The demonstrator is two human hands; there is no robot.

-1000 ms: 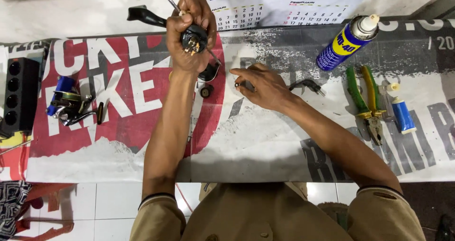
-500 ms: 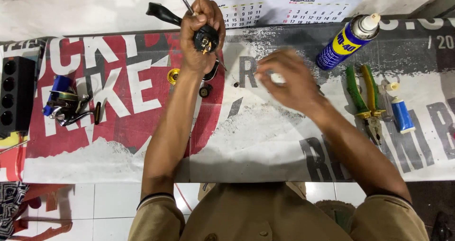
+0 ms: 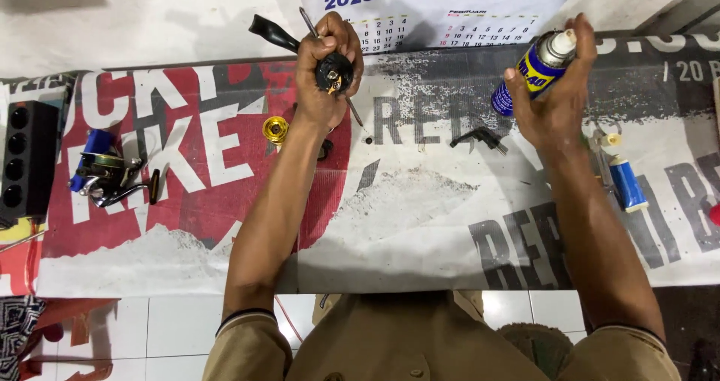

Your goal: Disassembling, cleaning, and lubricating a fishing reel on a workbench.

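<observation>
Far left I see a black block with round holes (image 3: 18, 158), then a spare fishing reel with a blue spool (image 3: 105, 175) lying on the printed banner (image 3: 420, 223). A small gold part (image 3: 275, 129) lies just at 9 o'clock of my left wrist. My left hand (image 3: 324, 73) has its fingers curled tight around a black reel body (image 3: 333, 72); its handle (image 3: 271, 33) sticks out toward 10 o'clock. Loose black part (image 3: 480, 136) lies mid-banner. My right hand (image 3: 553, 96) is wrapped shut around a blue spray can (image 3: 532, 72), long axis tilted, nozzle toward 1 o'clock. Blue tube (image 3: 624, 181) at 4 o'clock of it.
</observation>
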